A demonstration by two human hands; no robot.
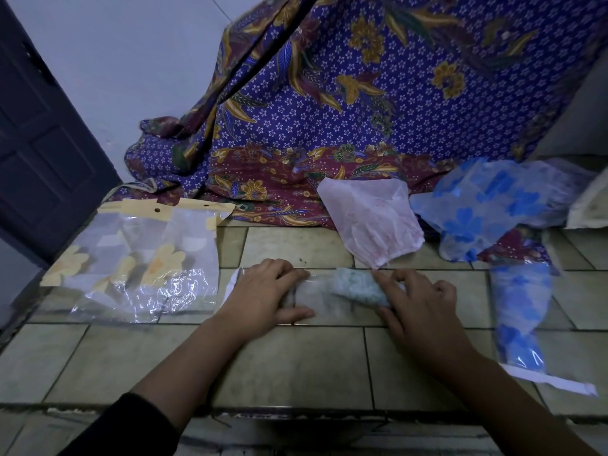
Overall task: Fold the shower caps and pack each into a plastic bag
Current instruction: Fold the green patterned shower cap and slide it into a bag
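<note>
Flat left hand presses a clear bag holding a green shower cap, its three-o'clock end pinched by the right hand.

no text, label or number can be read here — none anywhere.

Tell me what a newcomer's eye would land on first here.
The big purple flowered cloth draped across the back dominates. At centre the left hand presses a clear plastic bag flat while the right hand holds a pale green shower cap at its right end. A bright blue flowered cap lies crumpled at the far right.
</note>
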